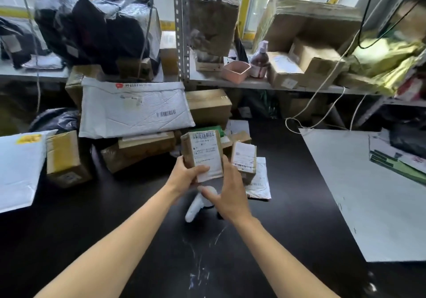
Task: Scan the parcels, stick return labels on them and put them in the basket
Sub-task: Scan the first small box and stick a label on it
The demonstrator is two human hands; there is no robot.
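A small brown parcel (pixel 205 152) with a white barcode label is held upright above the black table (pixel 288 205). My left hand (pixel 186 175) grips its lower left corner, thumb across the label. My right hand (pixel 230 194) lies with straight fingers against the parcel's right edge, its thumb stretched out over the head of a white handheld scanner (pixel 193 209) lying on the table just below. Another small labelled parcel (pixel 244 157) stands just right of the held one, on a flat white mailer (pixel 259 182). No basket is in view.
Behind are a large white bubble mailer (pixel 136 110) on stacked cartons, a brown box (pixel 65 159) and a white mailer (pixel 18 170) at the left. A big white sheet (pixel 368 194) covers the table's right. The shelf holds boxes, a pink tray (pixel 236 71), a bottle (pixel 260 62) and dangling cables.
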